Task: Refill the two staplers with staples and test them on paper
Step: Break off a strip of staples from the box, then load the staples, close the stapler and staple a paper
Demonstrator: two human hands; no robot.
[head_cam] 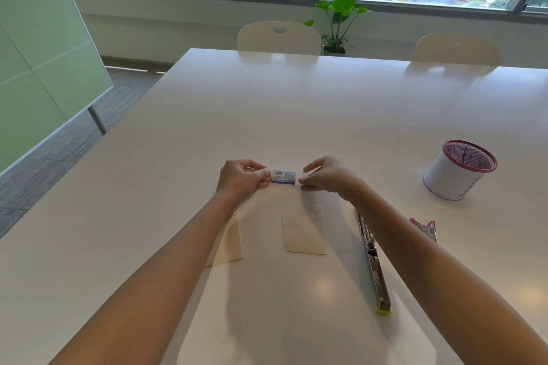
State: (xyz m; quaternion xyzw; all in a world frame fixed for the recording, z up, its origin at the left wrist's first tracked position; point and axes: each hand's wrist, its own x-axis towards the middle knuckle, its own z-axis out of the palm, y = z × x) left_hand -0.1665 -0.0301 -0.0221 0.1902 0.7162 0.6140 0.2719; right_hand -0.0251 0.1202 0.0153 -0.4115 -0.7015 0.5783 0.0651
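Both hands meet over the middle of the white table: the left hand pinches one end of a small staple box between thumb and fingertips, holding it just off the surface with its barcode face up, while the right hand hovers at the box's other end with fingers curled in a pinch. It may hold a strip of staples or a flap there, but that is too small to tell. Nearer the person lie two pieces of paper: one torn-edged sheet between the forearms and another sheet partly hidden under the left forearm. To the right of the torn-edged sheet, a long stapler with a yellow tip lies opened out flat, its metal channel exposed. Just beyond the right forearm a smaller pink stapler shows only in part, so whether it is open cannot be told. A mesh pen holder with a pink rim stands well apart on the right. My reading is that the task is at an early stage: staples are being drawn from the box, the long stapler looks ready to load, and no staple shows on either sheet, so both refills and both tests seem left to do.
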